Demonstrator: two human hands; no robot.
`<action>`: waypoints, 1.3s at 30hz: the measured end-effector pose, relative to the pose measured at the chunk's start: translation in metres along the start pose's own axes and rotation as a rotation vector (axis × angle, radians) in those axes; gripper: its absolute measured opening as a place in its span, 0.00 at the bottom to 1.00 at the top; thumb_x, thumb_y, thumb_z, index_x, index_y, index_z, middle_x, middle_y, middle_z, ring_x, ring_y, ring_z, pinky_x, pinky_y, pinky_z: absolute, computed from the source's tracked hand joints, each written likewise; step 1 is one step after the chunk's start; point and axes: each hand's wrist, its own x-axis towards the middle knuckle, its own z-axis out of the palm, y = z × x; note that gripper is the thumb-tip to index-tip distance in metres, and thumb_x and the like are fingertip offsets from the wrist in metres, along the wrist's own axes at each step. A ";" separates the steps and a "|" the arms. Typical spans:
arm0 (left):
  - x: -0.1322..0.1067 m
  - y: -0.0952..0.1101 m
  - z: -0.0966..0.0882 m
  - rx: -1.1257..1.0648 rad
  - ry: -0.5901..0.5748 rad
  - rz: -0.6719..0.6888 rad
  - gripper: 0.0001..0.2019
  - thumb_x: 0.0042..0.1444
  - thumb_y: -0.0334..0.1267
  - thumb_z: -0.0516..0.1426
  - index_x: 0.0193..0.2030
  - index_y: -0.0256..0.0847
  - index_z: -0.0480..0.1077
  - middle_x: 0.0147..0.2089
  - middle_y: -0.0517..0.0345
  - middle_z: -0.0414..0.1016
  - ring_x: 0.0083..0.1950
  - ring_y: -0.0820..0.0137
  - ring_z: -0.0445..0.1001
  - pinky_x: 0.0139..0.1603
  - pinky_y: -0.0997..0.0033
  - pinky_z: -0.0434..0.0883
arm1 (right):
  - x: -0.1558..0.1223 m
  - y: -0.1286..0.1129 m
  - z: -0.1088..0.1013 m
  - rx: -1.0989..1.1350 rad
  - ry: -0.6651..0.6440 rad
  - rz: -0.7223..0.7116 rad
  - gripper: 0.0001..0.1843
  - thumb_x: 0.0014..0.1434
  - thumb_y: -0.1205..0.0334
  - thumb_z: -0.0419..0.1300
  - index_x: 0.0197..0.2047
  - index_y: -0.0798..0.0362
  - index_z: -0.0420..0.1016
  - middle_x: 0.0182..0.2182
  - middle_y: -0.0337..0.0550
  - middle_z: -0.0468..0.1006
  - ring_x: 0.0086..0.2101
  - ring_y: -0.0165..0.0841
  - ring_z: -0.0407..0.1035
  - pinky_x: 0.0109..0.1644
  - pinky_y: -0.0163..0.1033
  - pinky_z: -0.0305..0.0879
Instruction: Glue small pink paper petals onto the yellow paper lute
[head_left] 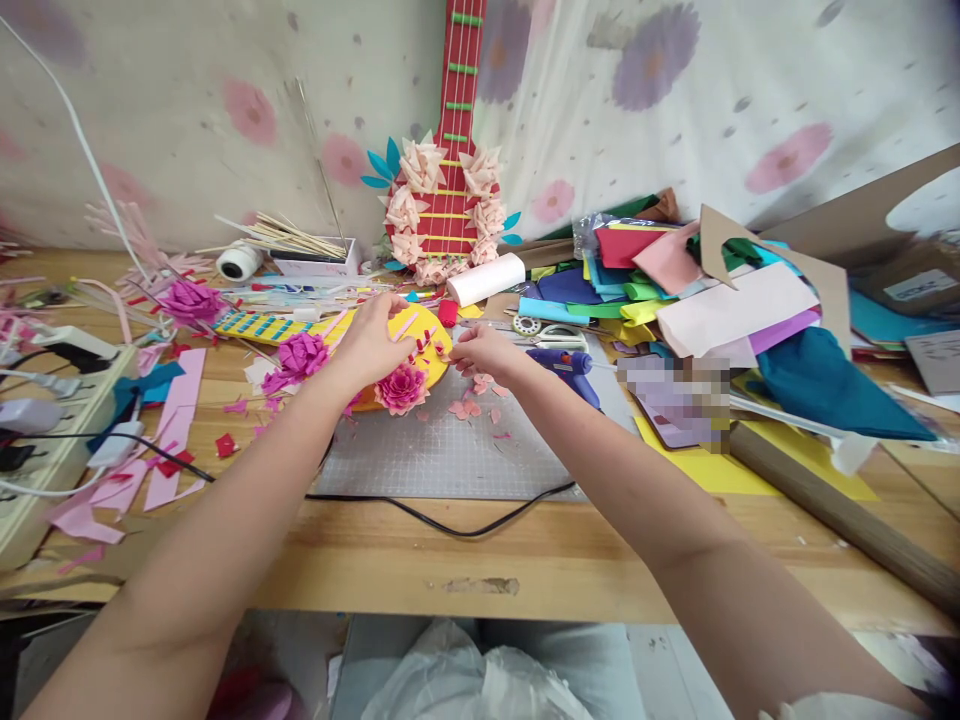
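Note:
A yellow paper guitar [430, 374] lies across the grey cutting mat [450, 455], its neck with blue strips pointing left. A pink paper flower [402, 388] and a magenta paper flower [302, 352] sit along its near edge, and short red pieces stand on its body. My left hand [372, 338] arches over the guitar's body, fingers curved onto it. At the body's right end is my right hand [484, 354], its fingertips pinched together; anything between them is too small to make out. Loose pale pink petals [465, 408] lie just below.
A blue glue gun [568, 372] and scissors [559, 337] lie right of my hands. Behind stands a red guitar [442, 215] with peach flowers. Coloured paper [637, 270] is piled at right, a power strip [71, 440] stands left. A black cable [450, 530] crosses the front.

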 end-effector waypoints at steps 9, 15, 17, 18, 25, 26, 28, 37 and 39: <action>0.004 0.014 0.001 0.025 -0.070 0.036 0.20 0.45 0.33 0.57 0.47 0.41 0.62 0.52 0.51 0.68 0.55 0.61 0.66 0.56 0.59 0.63 | -0.009 -0.008 -0.001 0.059 0.016 0.011 0.20 0.44 0.77 0.64 0.28 0.51 0.54 0.17 0.37 0.71 0.19 0.28 0.68 0.21 0.30 0.64; 0.003 0.020 0.001 0.081 -0.177 0.071 0.26 0.40 0.34 0.59 0.51 0.41 0.61 0.54 0.50 0.65 0.58 0.58 0.63 0.58 0.58 0.62 | -0.013 -0.012 -0.003 0.095 -0.023 -0.024 0.16 0.46 0.77 0.61 0.26 0.52 0.57 0.20 0.41 0.75 0.20 0.26 0.68 0.21 0.28 0.63; 0.003 0.022 0.002 0.112 -0.203 0.083 0.29 0.39 0.35 0.60 0.52 0.42 0.61 0.55 0.49 0.64 0.59 0.56 0.61 0.58 0.57 0.61 | -0.014 -0.012 -0.003 0.109 -0.018 -0.021 0.16 0.46 0.76 0.61 0.27 0.52 0.56 0.20 0.41 0.75 0.20 0.26 0.69 0.22 0.28 0.63; 0.003 0.023 0.003 0.127 -0.211 0.087 0.30 0.38 0.36 0.61 0.52 0.42 0.61 0.55 0.48 0.63 0.59 0.55 0.61 0.58 0.56 0.60 | -0.014 -0.012 -0.003 0.116 -0.016 -0.021 0.16 0.46 0.75 0.62 0.28 0.52 0.56 0.21 0.41 0.76 0.20 0.26 0.69 0.22 0.28 0.63; 0.009 0.027 0.017 0.241 -0.205 0.077 0.32 0.39 0.37 0.62 0.54 0.39 0.59 0.56 0.44 0.62 0.60 0.53 0.60 0.58 0.56 0.60 | -0.017 -0.010 -0.004 0.124 -0.021 -0.041 0.16 0.48 0.75 0.59 0.30 0.51 0.54 0.21 0.40 0.76 0.21 0.26 0.70 0.22 0.28 0.63; 0.010 0.027 0.019 0.254 -0.200 0.068 0.33 0.40 0.37 0.62 0.55 0.39 0.58 0.56 0.43 0.62 0.60 0.52 0.59 0.58 0.56 0.60 | -0.017 -0.010 -0.004 0.126 -0.019 -0.041 0.15 0.48 0.75 0.59 0.30 0.51 0.54 0.21 0.40 0.76 0.21 0.26 0.70 0.22 0.28 0.63; 0.013 0.028 0.021 0.269 -0.188 0.061 0.33 0.40 0.37 0.62 0.55 0.38 0.58 0.56 0.43 0.62 0.61 0.52 0.59 0.58 0.56 0.59 | -0.017 -0.008 -0.004 0.124 -0.016 -0.045 0.15 0.48 0.76 0.57 0.31 0.51 0.54 0.21 0.40 0.76 0.21 0.27 0.70 0.22 0.29 0.64; 0.015 0.029 0.021 0.273 -0.161 0.065 0.30 0.40 0.33 0.62 0.53 0.39 0.60 0.55 0.45 0.63 0.60 0.54 0.60 0.58 0.57 0.59 | -0.012 -0.005 -0.004 0.071 0.011 -0.075 0.17 0.48 0.75 0.59 0.32 0.50 0.53 0.22 0.39 0.76 0.22 0.29 0.70 0.23 0.31 0.65; 0.015 0.029 0.021 0.271 -0.158 0.063 0.30 0.40 0.33 0.62 0.53 0.38 0.60 0.55 0.45 0.64 0.60 0.54 0.60 0.58 0.57 0.59 | -0.011 -0.004 -0.004 0.071 0.014 -0.076 0.17 0.48 0.74 0.59 0.32 0.50 0.53 0.22 0.38 0.76 0.22 0.29 0.70 0.23 0.31 0.65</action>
